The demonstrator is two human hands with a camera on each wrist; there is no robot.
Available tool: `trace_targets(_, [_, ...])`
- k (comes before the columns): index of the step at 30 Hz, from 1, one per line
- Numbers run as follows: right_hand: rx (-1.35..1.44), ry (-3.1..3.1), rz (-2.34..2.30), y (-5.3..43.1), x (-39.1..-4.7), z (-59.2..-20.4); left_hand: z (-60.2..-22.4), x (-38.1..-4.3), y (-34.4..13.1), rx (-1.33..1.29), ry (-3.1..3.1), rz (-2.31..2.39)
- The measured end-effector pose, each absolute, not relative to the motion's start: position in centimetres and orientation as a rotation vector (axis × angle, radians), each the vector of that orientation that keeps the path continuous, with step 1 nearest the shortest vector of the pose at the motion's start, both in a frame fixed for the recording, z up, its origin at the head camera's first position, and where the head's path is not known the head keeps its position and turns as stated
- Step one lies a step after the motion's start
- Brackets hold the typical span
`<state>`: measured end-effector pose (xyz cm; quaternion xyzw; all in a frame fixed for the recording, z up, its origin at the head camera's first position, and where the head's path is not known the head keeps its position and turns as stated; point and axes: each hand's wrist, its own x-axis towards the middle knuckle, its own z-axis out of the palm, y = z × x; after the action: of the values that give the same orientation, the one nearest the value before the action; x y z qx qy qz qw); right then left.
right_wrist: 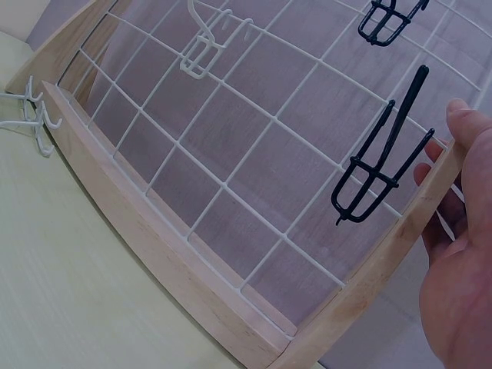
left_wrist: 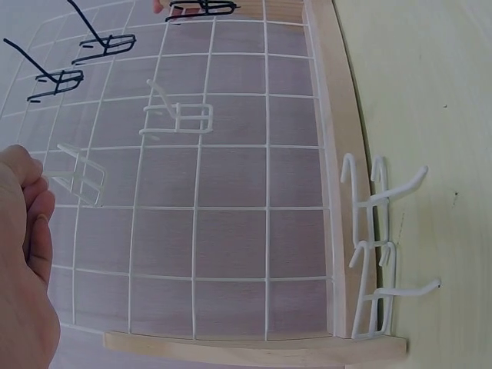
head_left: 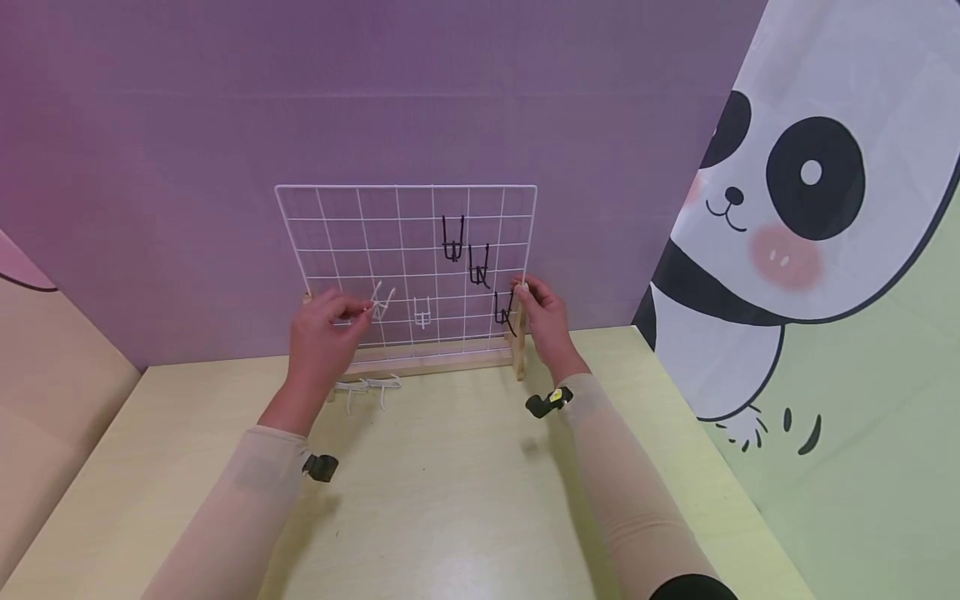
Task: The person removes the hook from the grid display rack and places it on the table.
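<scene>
A white wire grid (head_left: 405,186) stands upright in a pale wooden base (head_left: 442,361). My left hand (head_left: 321,340) pinches a white wire hook (head_left: 382,305) by its prong, in front of the grid's lower left part. In the left wrist view, the frame of that hook (left_wrist: 84,177) overlaps the grid wires. My right hand (head_left: 550,327) grips the wooden post (right_wrist: 419,219) at the grid's right side, thumb in front and fingers behind. Right of the held hook, another white hook (head_left: 422,314) hangs on the grid. Three black hooks (head_left: 453,247) hang in a diagonal row descending to the right.
Two loose white hooks (left_wrist: 384,200) lie on the light wooden table (head_left: 427,483), along the base's front left. A purple wall (head_left: 187,167) rises close behind the grid. At the right is a wall with a panda picture (head_left: 813,175).
</scene>
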<state>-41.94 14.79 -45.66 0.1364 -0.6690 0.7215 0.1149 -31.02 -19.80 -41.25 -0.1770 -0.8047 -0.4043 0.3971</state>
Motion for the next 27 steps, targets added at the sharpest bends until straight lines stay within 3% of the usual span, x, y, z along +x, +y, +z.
trace_targets(27, [0.408, -1.93, 2.114, 14.8, -42.0, -45.7, -44.3, -30.9, -20.1, -0.523, -2.176, -1.004])
